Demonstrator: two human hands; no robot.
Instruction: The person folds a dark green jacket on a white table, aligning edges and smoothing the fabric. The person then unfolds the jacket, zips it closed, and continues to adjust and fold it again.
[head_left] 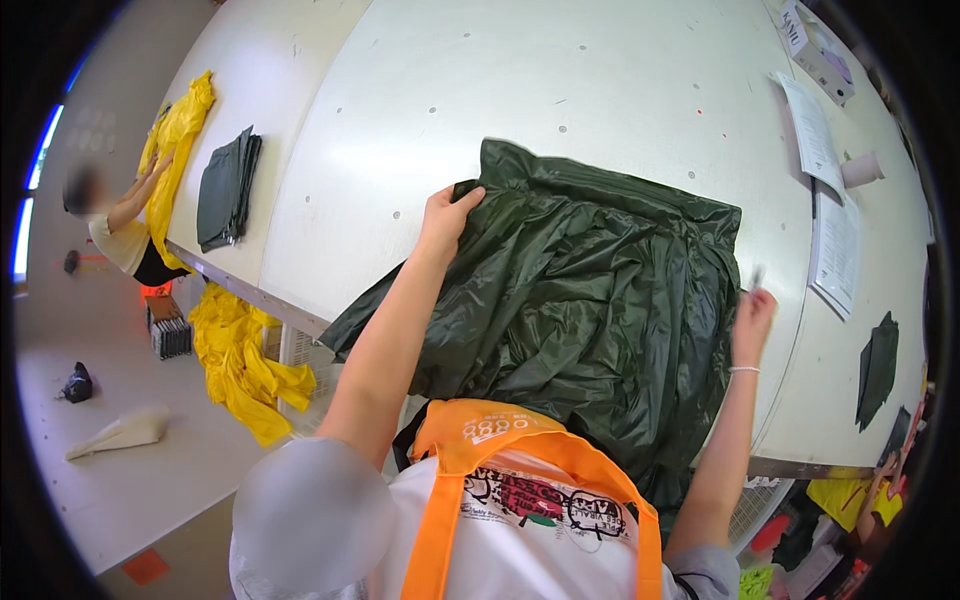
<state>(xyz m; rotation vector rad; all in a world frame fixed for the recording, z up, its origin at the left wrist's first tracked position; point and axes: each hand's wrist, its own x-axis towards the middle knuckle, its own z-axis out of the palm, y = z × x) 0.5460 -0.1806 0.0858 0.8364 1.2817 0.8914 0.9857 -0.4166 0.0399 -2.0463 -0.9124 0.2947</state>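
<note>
Cannot identify the small, blurred grey object (758, 273) at the right hand (755, 308). Cannot see fully the shiny dark-green fabric (590, 290), partly hidden behind the bare left forearm (393, 330) and orange cloth apron (458, 455).

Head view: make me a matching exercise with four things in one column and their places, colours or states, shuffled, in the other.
Column one
1. Left hand
2. Shiny cloth
3. Apron
4. Papers

Column two
A. Orange
B. Lying toward the right side of the table
C. Gripping the upper left corner of another listed thing
D. Dark green

Right pairs: 1-C, 2-D, 3-A, 4-B
</note>
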